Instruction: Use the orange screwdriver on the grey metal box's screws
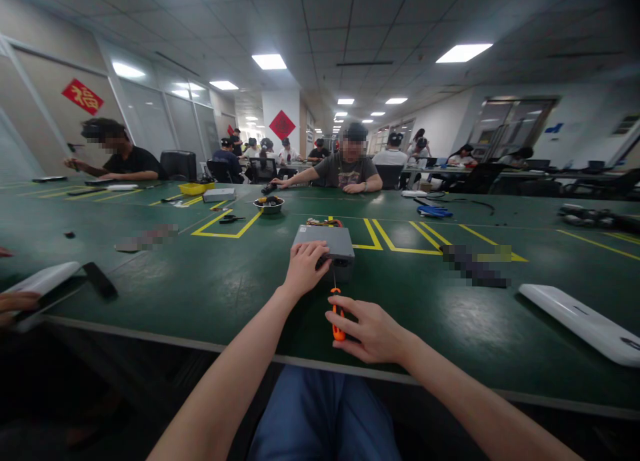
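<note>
A grey metal box that looks like a computer power supply (336, 240) sits on the green table in front of me, with bundled wires (324, 222) at its far side. My left hand (307, 266) grips its left near corner, fingers over the top and thumb toward the front face. In my right hand (370, 329) is an orange-handled screwdriver (339, 322), held between thumb and fingers. Its thin shaft points away from me to the front face of the power supply; whether the tip sits in a screw cannot be made out.
A metal bowl (269, 206) with small items stands beyond, left of centre. Near it are a yellow tray (196, 188) and a pale box (219, 194). Blue cable (434, 211) and a white casing (580, 321) lie to the right. Co-workers sit across the table; another person's hand (17, 304) shows at left.
</note>
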Tool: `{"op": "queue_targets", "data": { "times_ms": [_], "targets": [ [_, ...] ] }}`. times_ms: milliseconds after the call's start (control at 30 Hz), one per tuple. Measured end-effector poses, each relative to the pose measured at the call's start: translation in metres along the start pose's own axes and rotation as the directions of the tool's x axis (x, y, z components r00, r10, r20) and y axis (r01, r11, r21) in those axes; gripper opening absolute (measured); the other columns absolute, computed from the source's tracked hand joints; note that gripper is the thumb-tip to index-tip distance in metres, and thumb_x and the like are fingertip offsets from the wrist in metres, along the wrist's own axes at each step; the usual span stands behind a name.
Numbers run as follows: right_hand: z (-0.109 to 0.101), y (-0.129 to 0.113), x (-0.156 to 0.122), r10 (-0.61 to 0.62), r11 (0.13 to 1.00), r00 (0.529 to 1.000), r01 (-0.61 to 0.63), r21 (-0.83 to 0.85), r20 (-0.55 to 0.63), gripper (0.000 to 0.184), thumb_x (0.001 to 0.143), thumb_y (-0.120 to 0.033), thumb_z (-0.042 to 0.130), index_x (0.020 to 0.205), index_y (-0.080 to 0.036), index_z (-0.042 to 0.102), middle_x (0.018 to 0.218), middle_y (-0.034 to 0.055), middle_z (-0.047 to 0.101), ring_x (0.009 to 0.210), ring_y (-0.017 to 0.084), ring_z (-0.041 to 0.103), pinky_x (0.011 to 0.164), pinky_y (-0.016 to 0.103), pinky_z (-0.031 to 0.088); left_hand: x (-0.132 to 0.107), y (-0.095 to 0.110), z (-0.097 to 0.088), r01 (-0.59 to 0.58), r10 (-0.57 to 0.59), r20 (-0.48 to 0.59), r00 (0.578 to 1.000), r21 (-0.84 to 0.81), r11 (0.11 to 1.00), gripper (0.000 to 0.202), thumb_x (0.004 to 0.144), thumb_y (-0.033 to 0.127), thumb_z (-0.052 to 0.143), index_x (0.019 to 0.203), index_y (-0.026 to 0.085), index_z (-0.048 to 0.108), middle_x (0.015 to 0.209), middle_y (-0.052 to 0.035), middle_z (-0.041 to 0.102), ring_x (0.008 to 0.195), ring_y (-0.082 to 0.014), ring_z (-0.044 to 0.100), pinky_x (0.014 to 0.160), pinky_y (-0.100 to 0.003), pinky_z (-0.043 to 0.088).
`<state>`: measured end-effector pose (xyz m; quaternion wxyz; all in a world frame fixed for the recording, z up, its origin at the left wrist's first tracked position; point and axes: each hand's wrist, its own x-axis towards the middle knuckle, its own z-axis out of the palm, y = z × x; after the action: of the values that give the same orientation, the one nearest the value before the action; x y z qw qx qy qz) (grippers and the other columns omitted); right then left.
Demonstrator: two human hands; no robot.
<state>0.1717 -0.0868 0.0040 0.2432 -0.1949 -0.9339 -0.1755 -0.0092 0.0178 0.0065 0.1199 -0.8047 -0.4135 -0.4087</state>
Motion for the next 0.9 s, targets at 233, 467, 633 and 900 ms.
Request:
{"op": "queue_targets", "data": {
  "times_ms": [233,467,633,900],
  "targets": [
    [0.0003,0.0000,-0.0001,0.040,0.996,0.999,-0.038,0.081,-0.024,0.037,0.085,-0.042,0.049,0.107,-0.012,0.048,0.115,0.0204,0.055,0.092,0.023,0.062,0.071,0.032,0.053,0.0005,0.0002,-0.0008,0.004,-0.004,0.004,1.000,0.007,1.000,0.020,0.083,0.028,0.054,0.102,0.026,0.056,0.117,-0.0007,0.060,0.111,-0.0182,0.051,0.097,-0.037,0.029],
    [0.0004,-0.0016,-0.0001,-0.017,1.000,1.000,0.017,0.014,-0.015,0.030,0.086,-0.036,0.048,0.106,-0.013,0.051,0.111,0.0189,0.057,0.079,0.020,0.064,0.066,0.032,0.053,0.0013,0.0025,-0.0043,-0.002,0.002,0.019,1.000,0.016,1.000,0.020,0.083,0.028,0.054,0.103,0.026,0.057,0.117,-0.0008,0.060,0.111,-0.0182,0.051,0.097,-0.037,0.030],
    [0.0014,-0.0003,-0.0011,0.025,0.996,0.999,-0.022,0.087,-0.032,0.035,0.085,-0.042,0.049,0.101,-0.011,0.049,0.113,0.0204,0.057,0.082,0.021,0.064,0.068,0.031,0.054,0.0010,0.0018,-0.0031,0.003,-0.003,0.021,1.000,0.022,1.000,0.020,0.083,0.028,0.054,0.103,0.026,0.057,0.118,-0.0007,0.060,0.111,-0.0181,0.051,0.097,-0.037,0.030],
    [0.0005,-0.0011,0.0000,-0.022,1.000,0.999,0.022,-0.009,-0.024,0.030,0.087,-0.036,0.047,0.105,-0.012,0.051,0.110,0.0190,0.056,0.081,0.020,0.063,0.067,0.032,0.052,0.0006,0.0008,-0.0012,0.002,-0.002,0.011,1.000,0.012,1.000,0.020,0.083,0.028,0.054,0.102,0.026,0.056,0.118,-0.0003,0.060,0.111,-0.0178,0.051,0.097,-0.038,0.029]
  ]
}}
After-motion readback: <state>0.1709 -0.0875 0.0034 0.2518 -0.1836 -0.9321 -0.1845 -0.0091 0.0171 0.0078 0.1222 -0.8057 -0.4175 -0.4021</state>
